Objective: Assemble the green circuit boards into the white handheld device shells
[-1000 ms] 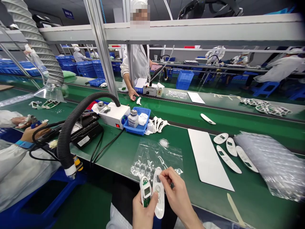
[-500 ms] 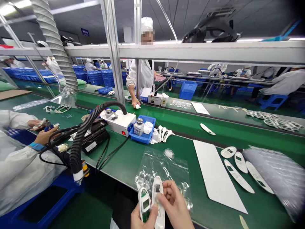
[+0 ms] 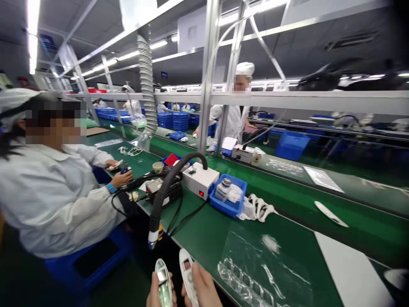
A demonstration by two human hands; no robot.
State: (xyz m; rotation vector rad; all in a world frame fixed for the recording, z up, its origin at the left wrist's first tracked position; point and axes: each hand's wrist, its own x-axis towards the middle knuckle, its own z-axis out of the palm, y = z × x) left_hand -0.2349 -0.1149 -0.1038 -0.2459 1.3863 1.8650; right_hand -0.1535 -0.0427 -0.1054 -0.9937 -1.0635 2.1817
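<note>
At the bottom of the head view, my left hand grips a slim white housing half with a green circuit board and a small display, held upright. Just to its right, my right hand is closed on a white oval cover with a rectangular window. The two pieces are apart, with a narrow gap between them. Both are in front of the bench edge. To the right of my hands, a clear plastic bag with small clear parts lies on the green bench.
A black flexible hose arches from a white box at the left. Behind the bag stands a blue tray with a bottle. A white sheet lies at right, and a white cover on the belt. A co-worker sits at left.
The view has swung left and up, bringing the seated co-worker's upper body into sight. My hands have moved apart, and a gap now separates the two white pieces.
</note>
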